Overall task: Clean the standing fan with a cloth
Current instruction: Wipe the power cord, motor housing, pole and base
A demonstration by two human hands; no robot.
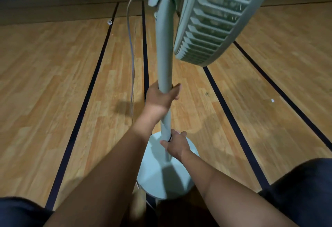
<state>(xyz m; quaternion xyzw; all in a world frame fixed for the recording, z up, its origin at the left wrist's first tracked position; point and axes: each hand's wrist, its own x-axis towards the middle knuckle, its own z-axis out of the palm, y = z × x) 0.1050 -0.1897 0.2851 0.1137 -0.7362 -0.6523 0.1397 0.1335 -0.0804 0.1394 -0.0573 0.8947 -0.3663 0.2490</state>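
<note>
One small white cap [109, 22] lies on the wood floor [45, 83] at far left; one grey cord [132, 56] hangs beside the one standing fan [212, 21], which stands mid-frame on its round base [158, 178]; two hands hold its single pole [164, 47]; the left hand [160, 99] wraps it midway, arm stretched forward; the right hand [177, 145] grips it lower, at a dark ring just above the base.
</note>
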